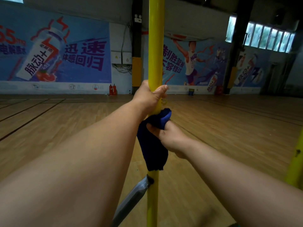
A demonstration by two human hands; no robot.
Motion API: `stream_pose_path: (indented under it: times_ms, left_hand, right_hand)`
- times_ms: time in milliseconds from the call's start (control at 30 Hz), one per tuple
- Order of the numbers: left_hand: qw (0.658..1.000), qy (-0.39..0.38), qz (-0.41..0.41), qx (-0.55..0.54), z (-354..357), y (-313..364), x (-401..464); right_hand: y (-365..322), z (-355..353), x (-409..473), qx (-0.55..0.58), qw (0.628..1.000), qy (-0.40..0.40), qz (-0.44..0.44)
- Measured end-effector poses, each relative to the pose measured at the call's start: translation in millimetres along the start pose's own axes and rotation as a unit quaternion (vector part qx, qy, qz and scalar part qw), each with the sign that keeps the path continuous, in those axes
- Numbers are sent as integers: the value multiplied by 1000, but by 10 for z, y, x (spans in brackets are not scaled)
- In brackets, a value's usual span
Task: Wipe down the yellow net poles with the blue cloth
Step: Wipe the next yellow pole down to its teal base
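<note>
**Me:** I've got the pole upright in front of me, running out of view top and bottom. My left hand is wrapped around it, fingers curled behind and thumb across the front, steadying it. Just below, my right hand clutches the cloth against the pole, with a tail of cloth hanging loose down the shaft.

**Spotter:** Is the cloth all the way round?

**Me:** I can't tell. The far side is hidden. It covers the front and bunches over my fingers, so I'd guess only part of the pole is getting contact.

**Spotter:** Then what makes this stroke a good one?

**Me:** Keep the left hand firm so the pole doesn't sway, squeeze the cloth snug, and draw it along the shaft in long runs, twisting my wrist to catch the back. The stretch under my left hand can't be wiped while I'm holding there, so I'd shift that grip at some point.

**Spotter:** Anything in the way lower down?

**Me:** A grey brace meets the pole below the cloth's tail. I'd work around that joint carefully so the loose end doesn't snag. A second pole shows at the right edge, well apart, and I judge it's yet to be done.
</note>
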State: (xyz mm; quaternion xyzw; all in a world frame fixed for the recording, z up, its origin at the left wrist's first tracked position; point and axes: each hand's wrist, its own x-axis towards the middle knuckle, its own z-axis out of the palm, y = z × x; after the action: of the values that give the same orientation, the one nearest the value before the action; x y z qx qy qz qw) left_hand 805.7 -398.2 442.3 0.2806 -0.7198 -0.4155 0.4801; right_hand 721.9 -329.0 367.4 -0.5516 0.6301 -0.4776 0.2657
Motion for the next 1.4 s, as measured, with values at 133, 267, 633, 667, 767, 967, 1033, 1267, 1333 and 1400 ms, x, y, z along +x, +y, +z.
stream_pose_path:
  times_ms: [133,267,633,667,767,967,1033,1267,1333,1400]
  left_hand:
    - [1000,-1,1,11,-1,-22,-12]
    - [1000,2,-4,5,-1,-40,-10]
    - [1000,12,26,-1,12,-158,-45]
    - [1000,13,27,0,12,-163,-50]
    - [1000,14,20,-3,13,-161,-63]
    - [1000,27,3,-14,32,-154,-100]
    - [999,32,-4,-15,45,-150,-104]
    - [999,28,-25,-18,49,-143,-135]
    - [999,28,-20,-17,55,-153,-139]
    - [999,30,-17,-11,61,-165,-137]
  right_hand:
    - [-175,-65,50,38,999,21,-5]
    - [-66,-3,45,26,999,39,-2]
    - [601,210,-94,-70,997,-5,42]
    - [591,207,-91,-68,997,-6,40]
    - [505,153,-107,-39,999,-17,24]
    - [100,-6,-44,-27,999,15,-32]
    - [-43,-71,9,-39,998,25,-52]
    - [-99,-185,11,-58,997,-8,-58]
    - [-81,-198,7,-57,995,-15,-74]
    - [-53,-213,3,-67,994,-30,-79]
